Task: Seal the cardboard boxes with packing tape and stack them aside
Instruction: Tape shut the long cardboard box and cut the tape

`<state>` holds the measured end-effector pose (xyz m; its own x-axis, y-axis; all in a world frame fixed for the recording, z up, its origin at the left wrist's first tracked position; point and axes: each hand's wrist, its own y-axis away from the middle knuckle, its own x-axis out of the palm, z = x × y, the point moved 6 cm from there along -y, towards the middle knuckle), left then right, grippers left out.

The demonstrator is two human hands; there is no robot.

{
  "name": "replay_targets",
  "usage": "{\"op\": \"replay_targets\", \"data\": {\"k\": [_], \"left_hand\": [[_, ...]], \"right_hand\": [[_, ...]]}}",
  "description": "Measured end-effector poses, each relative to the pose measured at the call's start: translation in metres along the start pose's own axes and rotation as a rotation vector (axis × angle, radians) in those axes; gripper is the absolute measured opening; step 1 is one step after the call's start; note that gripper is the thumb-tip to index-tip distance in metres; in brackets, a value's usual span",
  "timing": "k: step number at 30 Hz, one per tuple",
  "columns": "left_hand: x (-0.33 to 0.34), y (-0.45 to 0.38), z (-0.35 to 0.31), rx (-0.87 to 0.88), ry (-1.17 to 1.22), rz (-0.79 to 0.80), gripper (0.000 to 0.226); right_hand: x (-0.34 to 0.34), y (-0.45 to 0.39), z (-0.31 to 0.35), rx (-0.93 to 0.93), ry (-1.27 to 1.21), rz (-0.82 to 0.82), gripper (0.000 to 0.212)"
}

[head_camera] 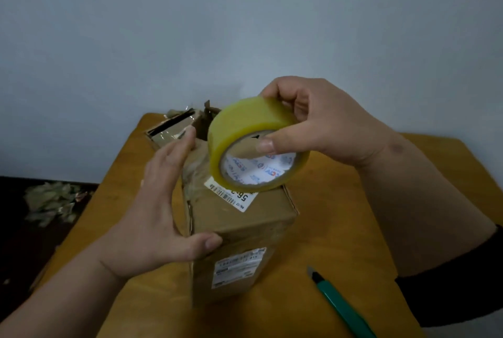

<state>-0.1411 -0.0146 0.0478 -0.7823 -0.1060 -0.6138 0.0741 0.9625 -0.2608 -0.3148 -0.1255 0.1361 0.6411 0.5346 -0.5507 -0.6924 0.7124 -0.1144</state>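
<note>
The cardboard box stands at the middle of the wooden table, its top bearing a white label. The left hand lies flat against its nine o'clock side, fingers straight, thumb on the near top edge. Just above the box's top, the right hand grasps the yellowish tape roll, thumb in the core, fingers curled over the rim. A second, opened box sits at twelve o'clock by the table's far edge. A green utility knife lies at five o'clock, with bare tabletop between it and the box.
</note>
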Motion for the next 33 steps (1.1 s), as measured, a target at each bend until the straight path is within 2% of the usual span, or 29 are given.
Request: {"op": "replay_targets", "data": {"k": [4,8,15,23,25,29,33], "left_hand": [[-0.005,0.006,0.011,-0.041,0.024,0.009,0.113],[-0.008,0.009,0.012,-0.011,0.041,0.011,0.104],[-0.01,0.013,0.018,-0.048,0.047,0.012,0.115],[-0.007,0.012,0.018,-0.001,0.055,0.018,0.11],[-0.003,0.013,0.019,0.008,0.054,0.039,0.108],[-0.001,0.015,0.023,0.008,0.061,0.042,0.103],[-0.003,0.01,0.024,-0.023,0.039,0.078,0.104]], "right_hand": [[0.001,0.001,0.009,0.004,0.072,0.017,0.035],[-0.005,0.005,0.012,0.027,0.14,0.029,0.039],[-0.018,0.014,0.011,0.071,0.363,0.009,0.037],[-0.024,0.02,0.012,0.12,0.525,0.11,0.042],[-0.021,0.022,0.017,0.089,0.573,0.12,0.049],[-0.015,0.019,0.024,0.034,0.532,0.111,0.055],[-0.013,0.01,0.033,-0.018,0.37,0.028,0.048]]}}
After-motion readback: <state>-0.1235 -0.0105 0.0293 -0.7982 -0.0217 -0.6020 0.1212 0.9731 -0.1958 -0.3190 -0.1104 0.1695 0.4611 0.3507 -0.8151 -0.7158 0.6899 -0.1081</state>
